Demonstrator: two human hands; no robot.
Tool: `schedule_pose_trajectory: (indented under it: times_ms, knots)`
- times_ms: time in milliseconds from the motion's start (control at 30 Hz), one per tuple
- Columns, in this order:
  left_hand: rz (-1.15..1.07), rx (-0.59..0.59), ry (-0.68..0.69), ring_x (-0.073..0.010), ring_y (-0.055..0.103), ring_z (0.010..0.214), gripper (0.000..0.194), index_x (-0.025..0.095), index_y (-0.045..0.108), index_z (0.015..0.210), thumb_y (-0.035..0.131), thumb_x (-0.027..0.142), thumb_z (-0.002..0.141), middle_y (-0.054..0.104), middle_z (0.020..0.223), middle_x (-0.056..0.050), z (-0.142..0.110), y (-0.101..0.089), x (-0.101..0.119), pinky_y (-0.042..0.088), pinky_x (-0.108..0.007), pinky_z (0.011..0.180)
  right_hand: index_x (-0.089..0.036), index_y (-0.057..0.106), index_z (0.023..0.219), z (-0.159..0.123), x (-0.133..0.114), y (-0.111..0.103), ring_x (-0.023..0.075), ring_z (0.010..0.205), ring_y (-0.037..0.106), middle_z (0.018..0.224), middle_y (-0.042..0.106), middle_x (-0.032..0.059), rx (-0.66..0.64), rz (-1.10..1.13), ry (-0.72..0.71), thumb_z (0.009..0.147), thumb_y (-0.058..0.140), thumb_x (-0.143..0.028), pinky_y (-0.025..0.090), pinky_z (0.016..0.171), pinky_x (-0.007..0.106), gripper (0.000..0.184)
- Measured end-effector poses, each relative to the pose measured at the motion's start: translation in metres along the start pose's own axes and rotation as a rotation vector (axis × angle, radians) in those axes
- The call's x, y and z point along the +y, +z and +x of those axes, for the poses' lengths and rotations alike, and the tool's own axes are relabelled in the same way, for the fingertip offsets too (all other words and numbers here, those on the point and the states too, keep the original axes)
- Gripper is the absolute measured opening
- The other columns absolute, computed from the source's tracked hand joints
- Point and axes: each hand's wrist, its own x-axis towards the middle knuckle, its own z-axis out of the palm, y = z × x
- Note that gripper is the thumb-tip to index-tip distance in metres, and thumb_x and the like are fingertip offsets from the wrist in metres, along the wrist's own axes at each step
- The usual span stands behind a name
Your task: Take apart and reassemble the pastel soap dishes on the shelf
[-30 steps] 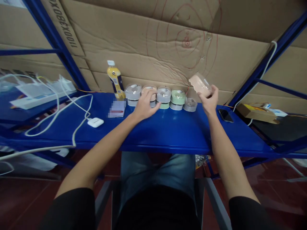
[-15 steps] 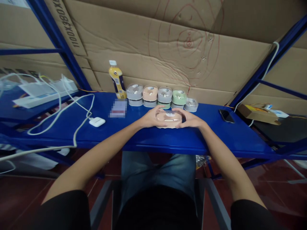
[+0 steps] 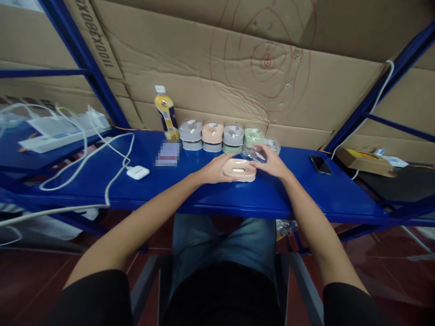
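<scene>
A peach oval case (image 3: 239, 174) with a small slot on its top lies near the middle of the blue table. My left hand (image 3: 216, 169) is closed around its left side. Raised off the case, the clear plastic cover (image 3: 250, 154) with a round sticker is tilted in my right hand (image 3: 273, 164), whose thumb is close to the case's right end. Behind them stands a row of similar cases, stacked in twos: grey (image 3: 190, 131), peach (image 3: 212, 132), grey over green (image 3: 233, 134) and green (image 3: 254, 135). A single grey case (image 3: 273, 146) is partly hidden by the right hand.
A yellow drink bottle (image 3: 167, 115) stands left of the row, near a blurred card (image 3: 167, 153). A white earphone case (image 3: 137, 172) and cables (image 3: 108, 181) lie on the left. A phone (image 3: 320, 164) and an open carton (image 3: 365, 162) are on the right.
The clear cover has come off the peach case and moved up and right in my right hand. My left hand has stayed on the case.
</scene>
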Motion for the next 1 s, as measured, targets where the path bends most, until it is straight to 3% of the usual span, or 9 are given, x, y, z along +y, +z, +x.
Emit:
schedule_pose_trajectory:
  times_ms: [100,200,300,400,567,767,867,1000]
  knots:
    - [0.083,-0.05,0.081,-0.0365,0.063,0.14,0.057,0.024,0.075,0.15,0.077,0.047,0.098,0.069,0.141,-0.015,-0.003,-0.002,0.009,0.051,-0.056,0.125,-0.025,0.063,0.149,-0.001,0.019,-0.022,0.0387,0.115,0.076,0.124,0.078,0.0134,0.062,0.004,0.115,0.081,0.083,-0.072,0.058,0.111,0.063,0.085]
    - [0.114,-0.088,0.093,-0.0374,0.055,0.149,0.045,0.029,0.08,0.146,0.07,0.045,0.104,0.064,0.148,-0.014,-0.005,-0.002,0.015,0.046,-0.058,0.13,-0.026,0.064,0.147,-0.001,0.033,-0.032,0.0389,0.112,0.075,0.121,0.078,0.0127,0.082,-0.012,0.207,0.078,0.083,-0.073,0.059,0.109,0.063,0.086]
    - [0.103,-0.063,0.081,-0.0378,0.053,0.151,0.043,0.028,0.082,0.142,0.069,0.048,0.105,0.062,0.151,-0.014,-0.004,-0.005,0.014,0.044,-0.06,0.132,-0.027,0.064,0.148,0.0,0.037,-0.033,0.0396,0.114,0.074,0.119,0.078,0.0118,0.063,-0.057,0.247,0.078,0.083,-0.072,0.059,0.108,0.063,0.085]
    - [0.086,0.012,0.049,-0.0369,0.059,0.143,0.044,0.023,0.086,0.13,0.066,0.054,0.105,0.064,0.142,-0.016,-0.002,-0.016,0.007,0.048,-0.059,0.128,-0.024,0.065,0.151,0.0,0.038,-0.036,0.0409,0.116,0.074,0.119,0.078,0.0128,0.0,-0.105,0.288,0.076,0.086,-0.069,0.06,0.107,0.062,0.09]
    - [0.109,0.136,-0.136,-0.0358,0.066,0.126,0.049,0.019,0.085,0.109,0.067,0.063,0.098,0.064,0.125,-0.013,-0.006,-0.043,-0.022,0.052,-0.061,0.122,-0.019,0.071,0.146,-0.002,0.047,-0.048,0.0428,0.12,0.076,0.13,0.078,0.017,-0.139,-0.162,0.343,0.063,0.097,-0.061,0.06,0.111,0.063,0.097]
    - [0.155,0.118,-0.26,-0.033,0.067,0.117,0.052,0.02,0.081,0.095,0.074,0.071,0.085,0.064,0.119,-0.011,-0.02,-0.057,-0.05,0.052,-0.058,0.119,-0.018,0.08,0.132,-0.004,0.054,-0.048,0.0423,0.118,0.079,0.125,0.083,0.0151,-0.222,-0.237,0.287,0.057,0.101,-0.054,0.062,0.11,0.062,0.085]
    - [0.16,0.098,-0.277,-0.0344,0.068,0.117,0.052,0.02,0.081,0.095,0.074,0.071,0.085,0.066,0.119,-0.011,-0.021,-0.058,-0.049,0.053,-0.059,0.117,-0.017,0.08,0.133,-0.004,0.051,-0.047,0.0442,0.12,0.079,0.129,0.083,0.0172,-0.216,-0.234,0.289,0.058,0.102,-0.055,0.061,0.112,0.065,0.087]
    - [0.12,0.148,-0.199,-0.0369,0.067,0.128,0.055,0.02,0.08,0.104,0.071,0.072,0.09,0.066,0.13,-0.014,-0.016,-0.053,-0.029,0.052,-0.058,0.121,-0.016,0.077,0.143,-0.003,0.045,-0.048,0.0451,0.125,0.077,0.135,0.081,0.0199,-0.083,-0.177,0.316,0.062,0.1,-0.061,0.06,0.115,0.065,0.095]
